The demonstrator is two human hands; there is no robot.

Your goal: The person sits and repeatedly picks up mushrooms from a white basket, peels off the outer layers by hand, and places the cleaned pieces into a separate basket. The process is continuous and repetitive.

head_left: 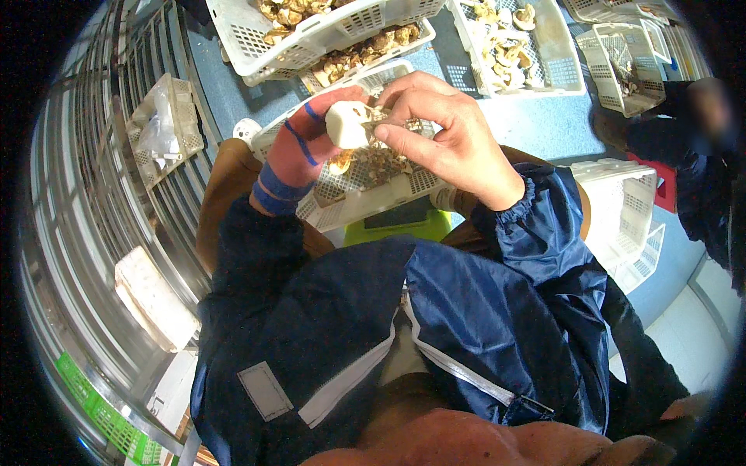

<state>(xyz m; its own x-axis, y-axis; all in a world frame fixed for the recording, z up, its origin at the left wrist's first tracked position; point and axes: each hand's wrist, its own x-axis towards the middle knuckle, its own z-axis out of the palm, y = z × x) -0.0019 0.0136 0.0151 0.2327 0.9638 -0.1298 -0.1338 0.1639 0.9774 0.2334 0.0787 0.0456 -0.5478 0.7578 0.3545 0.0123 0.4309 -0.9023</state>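
Observation:
My left hand (299,147), in a pink glove with blue stripes, is closed on a pale mushroom (344,124) near the top middle. My right hand (443,140) is bare and closed on what looks like a small knife (383,122), its thumb along it and its tip against the mushroom. Beneath both hands sits a white perforated crate (409,183) holding brown trimmings (377,167), with a yellowish piece (339,163) among them. A bright green object (388,233) stands below that crate, between my legs.
Crates of mushrooms (284,56) (563,54) stand ahead, another crate (614,74) at upper right, and stacked white crates (618,202) at my right. Metal racking (85,210) with a crate (186,113) and a pale block (155,299) runs along my left. Another person (703,179) is at the far right.

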